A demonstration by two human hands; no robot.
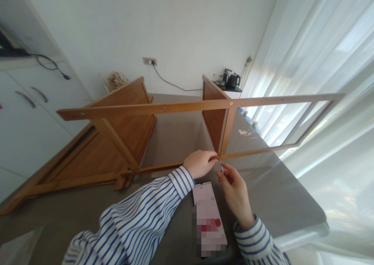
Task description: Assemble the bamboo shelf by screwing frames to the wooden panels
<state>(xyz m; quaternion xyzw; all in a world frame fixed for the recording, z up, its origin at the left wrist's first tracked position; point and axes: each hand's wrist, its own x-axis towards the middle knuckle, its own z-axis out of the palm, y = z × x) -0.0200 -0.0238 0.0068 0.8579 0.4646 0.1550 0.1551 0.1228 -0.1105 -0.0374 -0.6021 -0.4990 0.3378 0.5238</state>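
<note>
A wooden frame (163, 107) with long rails and short crosspieces stands on edge across the grey table. My left hand (200, 163) is wrapped round its lower rail, beside the joint with a crosspiece (228, 130). Just right of it, my right hand (234, 185) pinches a thin metal hex key (221, 165), whose upper end meets the underside of that joint. Whether the key sits in a bolt is too small to tell. Behind the frame, two wooden panels stand upright, one on the left (128, 136) and one in the middle (212, 111).
A lit phone (206, 197) lies on the grey table (271, 195) between my forearms. White cabinets (26, 128) stand at left, sheer curtains (315, 62) hang at right. A black kettle (233, 80) is at the back, with a cable (172, 82) along the wall.
</note>
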